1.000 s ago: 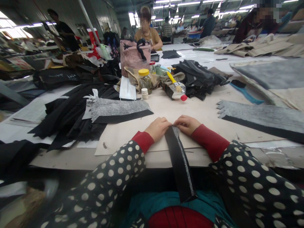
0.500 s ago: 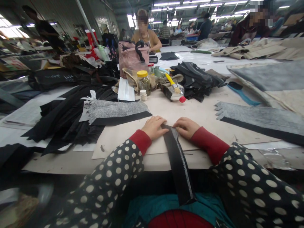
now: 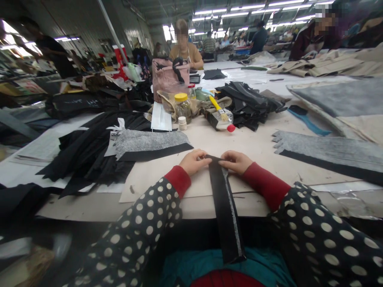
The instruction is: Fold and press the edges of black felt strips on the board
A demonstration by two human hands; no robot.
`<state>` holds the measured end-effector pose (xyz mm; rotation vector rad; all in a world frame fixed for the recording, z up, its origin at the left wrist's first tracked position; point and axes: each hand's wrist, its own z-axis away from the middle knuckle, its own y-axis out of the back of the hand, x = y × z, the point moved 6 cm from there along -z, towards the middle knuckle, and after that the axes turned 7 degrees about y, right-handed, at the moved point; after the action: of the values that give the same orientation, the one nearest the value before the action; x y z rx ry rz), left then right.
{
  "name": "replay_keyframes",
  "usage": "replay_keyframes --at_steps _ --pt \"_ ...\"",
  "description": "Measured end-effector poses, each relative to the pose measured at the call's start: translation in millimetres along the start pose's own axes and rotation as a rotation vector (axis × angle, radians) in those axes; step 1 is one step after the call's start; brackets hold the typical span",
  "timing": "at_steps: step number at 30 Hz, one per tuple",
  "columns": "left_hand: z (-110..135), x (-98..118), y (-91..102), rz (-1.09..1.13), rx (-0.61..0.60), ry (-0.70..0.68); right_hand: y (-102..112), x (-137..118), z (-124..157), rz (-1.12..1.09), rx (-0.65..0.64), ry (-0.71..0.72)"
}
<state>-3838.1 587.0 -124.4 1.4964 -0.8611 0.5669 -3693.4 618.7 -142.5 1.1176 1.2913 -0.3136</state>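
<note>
A long black strip (image 3: 223,211) with a grey line along its right side runs from the table down over the front edge towards my lap. At its far end my left hand (image 3: 194,160) pinches the left corner between thumb and fingers. On the opposite corner my right hand (image 3: 236,161) grips the strip the same way, its fingertips on the folded edge. Left of my hands lies a fanned stack of grey-backed black strips (image 3: 152,143). A similar grey-backed stack (image 3: 329,149) lies to the right.
Beyond my hands are a yellow-lidded jar (image 3: 182,105), a small white bottle (image 3: 182,123), a yellow-handled brush (image 3: 218,107) on a clear bottle, and a face mask (image 3: 160,117). Black pieces (image 3: 98,147) are heaped left. A blue-handled tool (image 3: 309,121) lies right. A co-worker (image 3: 185,50) stands across the table.
Both hands stay at the strip's far end; the right fingertips have closed in on its right corner. The view has shifted slightly, so everything appears a little lower and to the right.
</note>
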Motion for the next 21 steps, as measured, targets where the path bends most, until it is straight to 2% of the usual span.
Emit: replay_keyframes --at_steps 3,6,9,13,17,19,21 --pt "1.4 -0.6 -4.5 0.259 -0.063 0.055 -1.8 -2.7 2.0 -0.204 -0.064 -0.014" --pt "2.5 2.8 -4.6 0.336 -0.051 0.046 -4.6 -13.1 4.2 -0.257 -0.133 0.020" --pt "2.7 4.6 -4.0 0.311 -0.032 0.041 -3.2 -20.6 5.4 -0.150 -0.092 0.071" --pt "3.5 5.1 -9.7 0.305 -0.092 0.047 1.0 -26.4 5.7 0.079 0.028 0.150" --pt "4.1 9.0 -12.9 0.249 -0.121 0.058 -0.3 -35.4 4.9 0.240 0.027 0.271" --pt "2.6 10.2 -8.8 0.193 -0.068 0.051 -0.3 -31.7 2.8 0.189 0.012 0.212" --pt "0.1 5.5 -0.2 0.164 0.040 0.086 -0.9 -22.2 1.3 0.057 -0.010 0.070"
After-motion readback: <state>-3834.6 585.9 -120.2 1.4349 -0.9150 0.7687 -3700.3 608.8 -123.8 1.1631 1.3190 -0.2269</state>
